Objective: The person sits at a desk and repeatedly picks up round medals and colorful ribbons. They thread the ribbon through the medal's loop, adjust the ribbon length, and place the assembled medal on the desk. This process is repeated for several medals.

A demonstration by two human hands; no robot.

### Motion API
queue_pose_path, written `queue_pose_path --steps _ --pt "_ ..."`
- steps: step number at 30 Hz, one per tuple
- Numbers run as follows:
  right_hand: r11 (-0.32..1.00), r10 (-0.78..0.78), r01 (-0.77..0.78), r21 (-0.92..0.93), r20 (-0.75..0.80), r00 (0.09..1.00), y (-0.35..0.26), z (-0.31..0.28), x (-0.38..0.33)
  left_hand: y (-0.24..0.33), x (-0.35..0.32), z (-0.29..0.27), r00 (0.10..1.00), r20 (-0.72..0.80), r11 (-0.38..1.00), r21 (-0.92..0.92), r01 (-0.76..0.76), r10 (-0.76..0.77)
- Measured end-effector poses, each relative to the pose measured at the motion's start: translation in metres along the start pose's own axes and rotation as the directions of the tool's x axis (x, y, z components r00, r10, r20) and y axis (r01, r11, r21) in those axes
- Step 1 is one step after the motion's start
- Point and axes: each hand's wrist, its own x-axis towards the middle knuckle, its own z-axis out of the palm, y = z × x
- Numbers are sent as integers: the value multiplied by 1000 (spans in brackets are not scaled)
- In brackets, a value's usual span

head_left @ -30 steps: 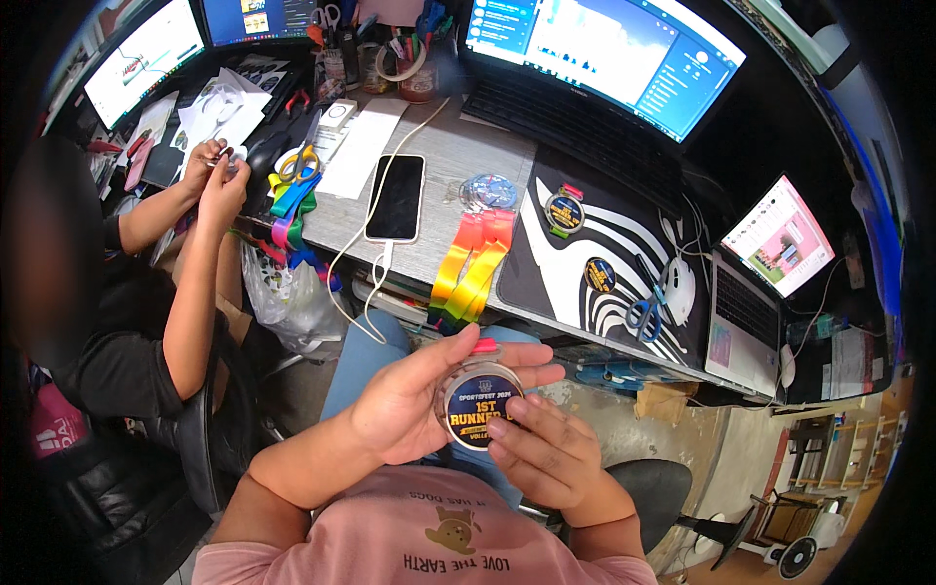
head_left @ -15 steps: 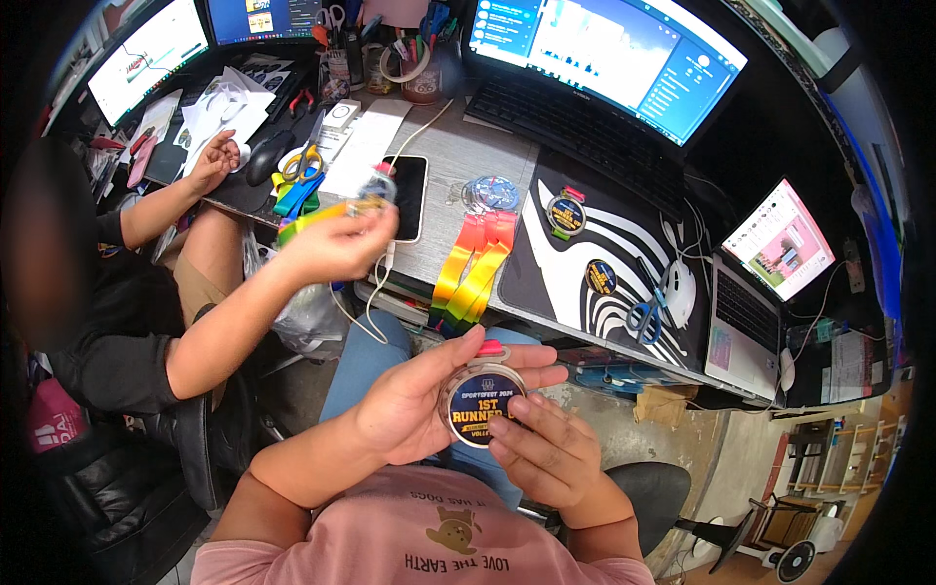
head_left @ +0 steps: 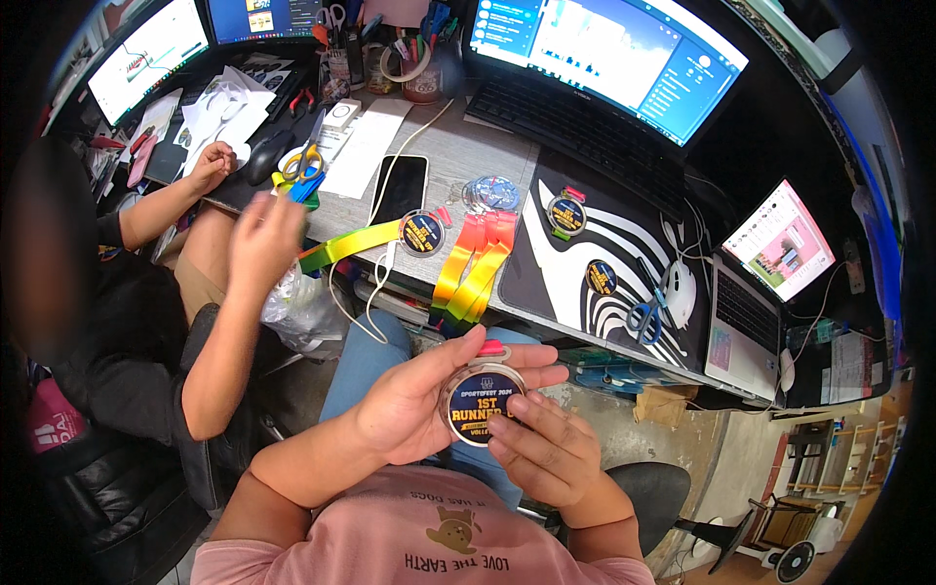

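A round medal [head_left: 476,414], with a dark blue face, gold and white lettering and a silver rim, lies face up between my hands over my lap. My left hand [head_left: 405,405] cradles it from the left, its thumb beside the pink ribbon at the top loop and its fingers reaching behind. Across the lower right edge rest the fingers of my right hand [head_left: 548,450], hiding part of the face. Another medal [head_left: 422,234] with a yellow-green ribbon lies at the desk edge beside a phone [head_left: 398,190]. A co-worker's blurred hand [head_left: 268,234] is left of it.
Rainbow ribbons [head_left: 473,273] hang over the desk edge beside a stack of clear discs [head_left: 492,193]. The striped mat [head_left: 526,263] carries a medal [head_left: 565,214], a round insert [head_left: 601,278] and blue scissors [head_left: 643,320]. A white cable [head_left: 336,292] dangles past the edge.
The co-worker has set down the ribboned medal beside the phone and drawn the hand back to the left. My hands and the medal in them have hardly moved.
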Motion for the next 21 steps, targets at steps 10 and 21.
queue_pose_path --steps 10,21 --pt "1000 -8 8 -6 -11 1000 2 4 -2 1 1 -3 1000 2 1000 -6 14 -14" --pt "1000 -7 7 -6 -10 1000 1 4 -2 1 0 -4 1000 3 1000 -19 18 -18"
